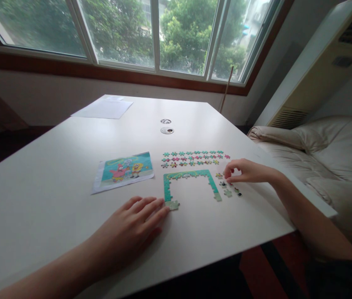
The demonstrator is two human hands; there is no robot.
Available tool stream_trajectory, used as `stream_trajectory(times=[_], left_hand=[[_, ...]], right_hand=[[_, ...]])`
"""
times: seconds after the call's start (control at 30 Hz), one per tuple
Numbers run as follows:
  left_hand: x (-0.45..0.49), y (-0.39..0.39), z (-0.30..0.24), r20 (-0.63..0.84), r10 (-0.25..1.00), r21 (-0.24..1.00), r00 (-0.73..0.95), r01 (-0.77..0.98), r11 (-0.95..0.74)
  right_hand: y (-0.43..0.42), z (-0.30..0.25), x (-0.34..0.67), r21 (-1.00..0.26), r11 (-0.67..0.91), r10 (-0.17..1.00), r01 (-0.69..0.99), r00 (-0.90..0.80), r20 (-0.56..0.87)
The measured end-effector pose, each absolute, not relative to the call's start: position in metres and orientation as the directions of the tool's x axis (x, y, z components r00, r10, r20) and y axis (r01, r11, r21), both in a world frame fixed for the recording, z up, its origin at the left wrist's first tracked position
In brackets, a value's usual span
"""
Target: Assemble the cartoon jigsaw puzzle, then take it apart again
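A partly joined jigsaw frame (188, 176), teal and shaped like an upside-down U, lies on the white table (54, 174). My left hand (135, 224) rests flat beside its lower left end, fingertips touching the bottom piece (173, 204). My right hand (244, 171) hovers at the frame's right side, fingers curled in a pinch over a few loose pieces (228, 187); what it pinches is too small to make out. Several loose pieces (194, 158) lie in rows behind the frame. A cartoon reference picture (124, 170) lies to the left.
White paper sheets (104, 109) lie at the table's far left. Two round cable holes (166, 126) sit mid-table. The table's right edge runs close to my right arm. A cream sofa (325, 158) and an air conditioner unit (328, 62) stand at right, with windows behind.
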State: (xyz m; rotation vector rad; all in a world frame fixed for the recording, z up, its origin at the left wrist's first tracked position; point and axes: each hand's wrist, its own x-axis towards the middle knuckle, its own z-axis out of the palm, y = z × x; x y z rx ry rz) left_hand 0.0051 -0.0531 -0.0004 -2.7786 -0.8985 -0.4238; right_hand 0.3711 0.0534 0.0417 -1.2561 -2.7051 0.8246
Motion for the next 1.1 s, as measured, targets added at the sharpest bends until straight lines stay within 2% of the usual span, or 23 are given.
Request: stream_trajectory(times=[0.2, 0.4, 0.63, 0.9, 1.1], left_hand=[[0.005, -0.054, -0.001, 0.318, 0.545, -0.088, 0.776, 0.597, -0.798], [0.006, -0.055, 0.001, 0.303, 0.561, -0.096, 0.771, 0.61, -0.787], [0.012, -0.06, 0.0, 0.269, 0.6, -0.076, 0.753, 0.638, -0.767], [0.015, -0.062, -0.004, 0.238, 0.641, -0.051, 0.729, 0.669, -0.742], [0.015, -0.062, -0.005, 0.202, 0.658, -0.012, 0.725, 0.674, -0.739]], right_hand=[[0.054, 0.043, 0.378, -0.472, 0.432, 0.711, 0.769, -0.612, -0.346], [0.055, 0.04, 0.375, -0.489, 0.389, 0.707, 0.781, -0.593, -0.386], [0.053, 0.047, 0.373, -0.575, 0.406, 0.676, 0.71, -0.657, -0.334], [0.035, 0.044, 0.307, -0.774, 0.356, 0.721, 0.524, -0.681, -0.129], [0.012, 0.023, 0.255, -0.773, 0.433, 0.693, 0.463, -0.72, -0.043]])
